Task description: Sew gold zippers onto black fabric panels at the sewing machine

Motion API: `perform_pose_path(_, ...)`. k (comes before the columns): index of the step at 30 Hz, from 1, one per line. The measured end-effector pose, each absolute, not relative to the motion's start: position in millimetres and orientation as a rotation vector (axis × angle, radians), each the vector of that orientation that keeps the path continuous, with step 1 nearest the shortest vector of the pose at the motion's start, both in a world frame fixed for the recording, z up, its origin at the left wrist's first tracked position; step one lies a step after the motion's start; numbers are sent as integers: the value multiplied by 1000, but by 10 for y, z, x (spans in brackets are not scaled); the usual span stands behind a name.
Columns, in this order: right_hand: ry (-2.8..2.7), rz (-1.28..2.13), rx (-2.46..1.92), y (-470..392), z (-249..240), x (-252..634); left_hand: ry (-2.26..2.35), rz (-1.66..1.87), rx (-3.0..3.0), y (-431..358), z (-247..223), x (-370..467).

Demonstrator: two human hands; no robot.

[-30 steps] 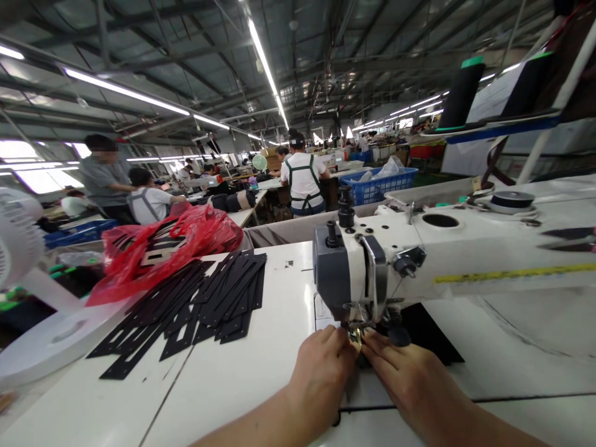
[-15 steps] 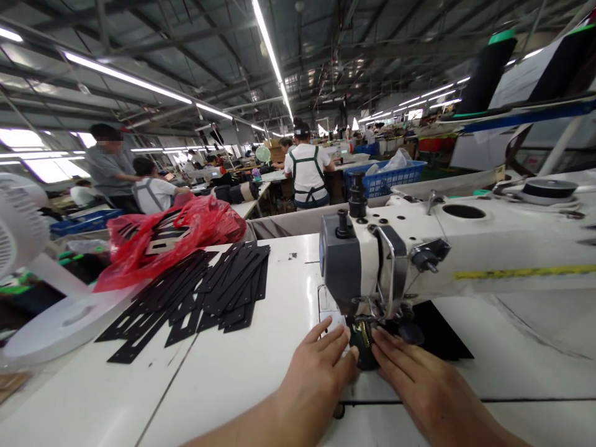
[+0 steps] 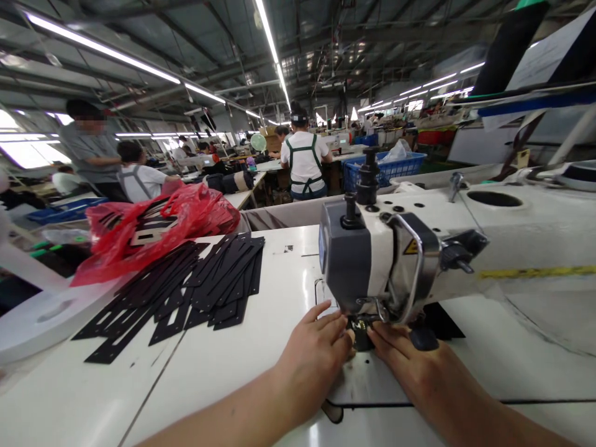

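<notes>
A small dark fabric piece (image 3: pixel 362 340) with a gold strip like zipper teeth lies under the needle area of the sewing machine (image 3: pixel 347 261). My left hand (image 3: pixel 314 354) holds its left side, with thumb and fingertips closed at the edge and the index finger reaching forward. On the opposite side, my right hand (image 3: pixel 414 363) presses the piece with its fingers together. Fingertips and the machine head hide much of the piece. Beyond my right hand, a black flat panel (image 3: pixel 442 323) shows behind the machine head.
Black slotted strips (image 3: pixel 228 279) lie piled on the white table (image 3: pixel 233 372) at left, beside a red plastic bag (image 3: pixel 205 214) with more pieces. A white fan base (image 3: pixel 51 310) stands at far left. Behind are a blue basket (image 3: pixel 405 164) and co-workers, one in a green-strapped apron (image 3: pixel 305 158).
The dark piece has slid forward under the machine head, and less of it shows on my side. Both hands have followed it forward. My view has shifted closer to the machine.
</notes>
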State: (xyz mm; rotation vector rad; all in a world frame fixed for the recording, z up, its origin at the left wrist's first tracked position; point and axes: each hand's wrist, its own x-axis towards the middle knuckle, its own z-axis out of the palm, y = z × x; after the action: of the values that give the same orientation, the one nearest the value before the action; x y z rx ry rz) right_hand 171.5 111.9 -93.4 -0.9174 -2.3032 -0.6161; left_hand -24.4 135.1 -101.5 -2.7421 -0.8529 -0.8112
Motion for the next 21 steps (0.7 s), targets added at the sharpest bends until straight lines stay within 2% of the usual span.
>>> perform_pose_path(11, -2267, -461, -945, 1184, -1014, 1718, -910, -810, -2804, 1418, -1044, -245)
perform_pose_path(21, -2234, -491, -930, 1188, -981, 1701, -868, -825, -2740, 1420, -1051, -240)
